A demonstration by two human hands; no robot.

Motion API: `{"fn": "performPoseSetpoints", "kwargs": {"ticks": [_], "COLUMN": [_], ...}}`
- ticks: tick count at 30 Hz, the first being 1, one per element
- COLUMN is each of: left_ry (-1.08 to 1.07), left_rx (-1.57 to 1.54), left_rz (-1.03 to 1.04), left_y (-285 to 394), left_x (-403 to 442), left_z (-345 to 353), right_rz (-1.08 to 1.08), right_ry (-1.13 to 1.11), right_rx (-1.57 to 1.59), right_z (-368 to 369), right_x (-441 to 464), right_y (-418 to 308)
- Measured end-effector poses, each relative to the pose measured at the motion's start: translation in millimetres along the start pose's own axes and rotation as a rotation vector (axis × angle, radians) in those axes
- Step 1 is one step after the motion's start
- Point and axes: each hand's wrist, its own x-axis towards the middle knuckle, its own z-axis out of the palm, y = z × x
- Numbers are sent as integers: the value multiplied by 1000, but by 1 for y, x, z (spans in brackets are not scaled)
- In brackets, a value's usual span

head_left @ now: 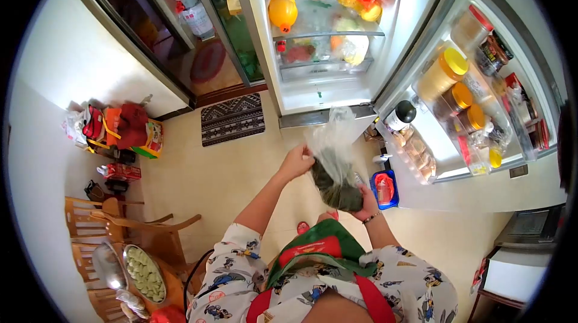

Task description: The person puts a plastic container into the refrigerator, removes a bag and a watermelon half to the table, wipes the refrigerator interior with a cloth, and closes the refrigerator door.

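Observation:
In front of my body hangs a clear plastic bag (338, 173) with dark green leafy stuff in its lower part. Its loose, empty top (341, 127) stands up toward the fridge. My left hand (296, 162) pinches the bag's left edge. From below and the right, my right hand (365, 201) grips the filled end, with a bracelet at the wrist. Just beyond the bag is the open fridge (313, 97), its lower shelf edge close to the bag's top. What exactly the leaves are I cannot tell.
The fridge door (442, 166) stands wide at the right, its racks full of jars. A blue basket (392, 189) sits on the floor beneath it. At lower left are wooden chairs (108, 207) and a tray of pale green pieces (144, 272). A patterned mat (233, 119) lies ahead.

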Motion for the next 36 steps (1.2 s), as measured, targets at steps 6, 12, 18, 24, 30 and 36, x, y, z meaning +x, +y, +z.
{"fn": "performPoseSetpoints", "kwargs": {"ticks": [6,12,18,24,30,36], "left_ry": [175,308,461,786,295,374], "left_rx": [79,-55,-14,-131,-664,-769], "left_rz": [267,300,341,152,238,310], "left_y": [57,167,230,269,236,250], "left_x": [60,133,244,288,339,311], "left_z": [-30,-58,-86,-83,-101,-100], "right_rz": [-109,-163,-209,-166,-218,-162], "right_ry": [-114,-190,-223,-253,-122,-158], "right_rx": [-41,-104,-98,-192,-252,-440], "right_z": [81,174,254,300,335,364], "right_x": [11,41,89,152,202,258], "right_y": [-44,-132,-221,-279,-302,-333]}}
